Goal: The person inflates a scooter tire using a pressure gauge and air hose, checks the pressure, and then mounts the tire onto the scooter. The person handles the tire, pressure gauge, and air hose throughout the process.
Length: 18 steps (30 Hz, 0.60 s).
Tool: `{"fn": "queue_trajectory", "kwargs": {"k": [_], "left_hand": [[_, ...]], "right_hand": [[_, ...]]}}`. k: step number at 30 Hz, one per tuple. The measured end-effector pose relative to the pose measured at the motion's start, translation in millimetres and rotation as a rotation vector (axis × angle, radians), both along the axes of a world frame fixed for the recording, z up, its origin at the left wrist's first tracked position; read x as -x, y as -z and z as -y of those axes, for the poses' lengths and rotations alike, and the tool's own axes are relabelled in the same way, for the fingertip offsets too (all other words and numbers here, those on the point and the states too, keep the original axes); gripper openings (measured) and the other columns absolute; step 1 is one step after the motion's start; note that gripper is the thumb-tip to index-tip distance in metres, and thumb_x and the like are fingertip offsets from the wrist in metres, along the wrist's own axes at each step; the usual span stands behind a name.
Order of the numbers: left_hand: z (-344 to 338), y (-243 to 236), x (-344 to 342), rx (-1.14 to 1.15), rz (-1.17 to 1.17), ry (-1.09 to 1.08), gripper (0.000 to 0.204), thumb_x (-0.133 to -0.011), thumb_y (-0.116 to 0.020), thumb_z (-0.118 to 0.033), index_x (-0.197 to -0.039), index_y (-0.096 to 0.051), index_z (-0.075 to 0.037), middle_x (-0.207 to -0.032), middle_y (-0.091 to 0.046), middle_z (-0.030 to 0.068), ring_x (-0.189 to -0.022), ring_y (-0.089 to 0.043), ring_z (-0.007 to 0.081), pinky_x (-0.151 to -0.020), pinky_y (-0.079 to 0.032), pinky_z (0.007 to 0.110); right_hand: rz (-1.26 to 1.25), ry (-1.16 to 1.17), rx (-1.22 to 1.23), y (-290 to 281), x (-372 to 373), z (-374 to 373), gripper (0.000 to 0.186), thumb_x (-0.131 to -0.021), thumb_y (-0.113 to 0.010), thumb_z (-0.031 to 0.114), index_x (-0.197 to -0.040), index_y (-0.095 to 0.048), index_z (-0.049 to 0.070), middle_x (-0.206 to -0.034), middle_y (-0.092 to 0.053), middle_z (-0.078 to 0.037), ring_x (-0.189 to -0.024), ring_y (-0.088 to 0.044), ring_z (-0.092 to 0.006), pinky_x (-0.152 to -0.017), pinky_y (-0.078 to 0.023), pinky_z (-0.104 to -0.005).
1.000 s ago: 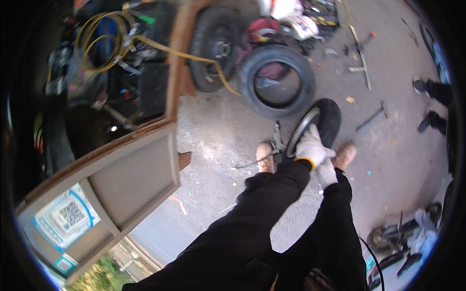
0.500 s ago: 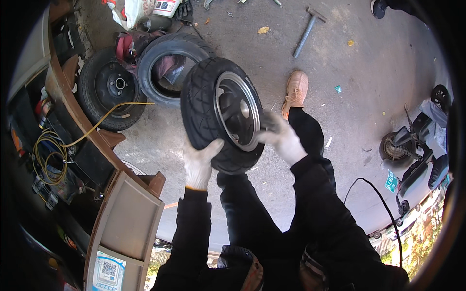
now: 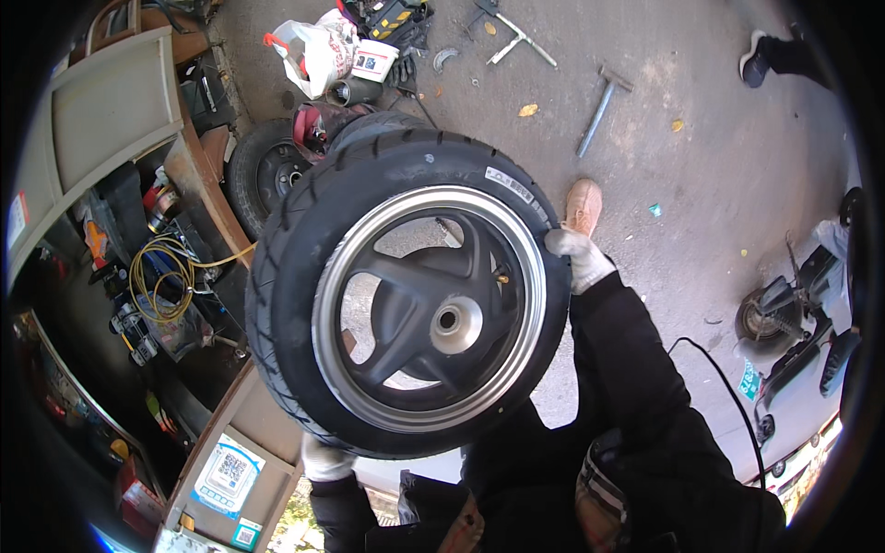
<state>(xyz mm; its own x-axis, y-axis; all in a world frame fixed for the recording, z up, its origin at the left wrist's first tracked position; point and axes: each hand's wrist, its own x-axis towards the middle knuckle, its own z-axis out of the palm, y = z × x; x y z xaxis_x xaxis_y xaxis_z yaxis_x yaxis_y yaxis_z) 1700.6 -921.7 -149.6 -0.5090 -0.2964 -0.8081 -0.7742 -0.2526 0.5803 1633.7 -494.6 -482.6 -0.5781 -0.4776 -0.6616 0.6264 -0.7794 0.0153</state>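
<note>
A small wheel (image 3: 456, 323) with a black tyre fills the middle of the view, held up with its face toward me. It has a silver rim edge and dark spokes around a pale hub. My right hand (image 3: 581, 258), in a white glove, grips the tyre's right edge. At the tyre's lower left, my left hand (image 3: 325, 459), also white-gloved, holds it from below; its fingers are hidden behind the rubber. Beyond the wheel's upper left, partly covered, are another tyre (image 3: 383, 124) and a wheel with a black centre (image 3: 267, 170).
At left stands an open cabinet (image 3: 207, 198) with tools and a coiled yellow hose (image 3: 157, 276). A hammer (image 3: 604, 106) lies on the ground ahead, near a T-shaped tool (image 3: 521, 41). A white bag (image 3: 323, 51) sits far left; a scooter (image 3: 784, 313) is at right.
The wheel has come nearer and turned its face toward me. My left hand has moved down to the tyre's lower edge; my right has shifted from the rim to the tyre's outer edge.
</note>
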Motion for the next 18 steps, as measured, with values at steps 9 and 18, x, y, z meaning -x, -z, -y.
{"fn": "queue_trajectory", "kwargs": {"k": [9, 18], "left_hand": [[-19.9, 130.8, 165.0, -0.112, -0.32, 0.184, 0.076, -0.092, -0.084, -0.019, -0.16, -0.054, -0.002, -0.148, -0.071, 0.0147, -0.132, -0.072, 0.0329, -0.117, -0.059, 0.053], [-128.3, 298.3, 148.7, -0.753, -0.244, 0.013, 0.068, -0.091, -0.091, -0.02, -0.15, -0.065, 0.0, -0.149, -0.073, 0.0114, -0.14, -0.067, 0.0305, -0.126, -0.047, 0.052]], "right_hand": [[-0.428, -0.085, -0.663, -160.3, 92.3, -128.0, 0.105, -0.068, -0.089, -0.005, -0.165, -0.048, -0.001, -0.147, -0.069, -0.011, -0.129, -0.066, -0.0179, -0.113, -0.054, -0.0357], [-0.516, -0.376, -1.468, -236.8, 120.8, -170.9, 0.114, -0.051, -0.092, -0.001, -0.157, -0.051, -0.004, -0.139, -0.071, -0.014, -0.128, -0.067, -0.0217, -0.116, -0.051, -0.0396]]}}
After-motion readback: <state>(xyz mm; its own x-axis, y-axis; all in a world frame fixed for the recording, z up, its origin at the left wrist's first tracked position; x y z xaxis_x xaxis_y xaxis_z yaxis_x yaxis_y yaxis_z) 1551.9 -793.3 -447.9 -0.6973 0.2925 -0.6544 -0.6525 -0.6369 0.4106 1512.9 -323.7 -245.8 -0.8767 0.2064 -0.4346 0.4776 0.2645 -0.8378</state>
